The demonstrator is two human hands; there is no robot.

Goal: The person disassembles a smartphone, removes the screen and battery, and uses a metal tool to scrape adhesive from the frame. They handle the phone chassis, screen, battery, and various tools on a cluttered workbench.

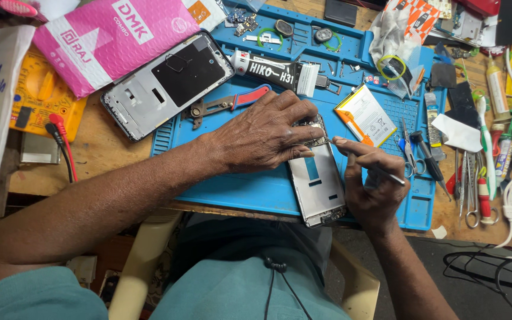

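My left hand lies flat over the top end of an opened phone body on the blue work mat, pinning it down. My right hand grips a thin metal tool like a pen, its tip touching the phone's upper edge next to my left fingertips. The circuit parts at the phone's top are mostly hidden under my left hand.
A second phone frame lies at the mat's upper left beside pliers with red handles. A black glue tube, a battery, scissors and tweezers, a yellow multimeter and a pink padded envelope crowd the bench.
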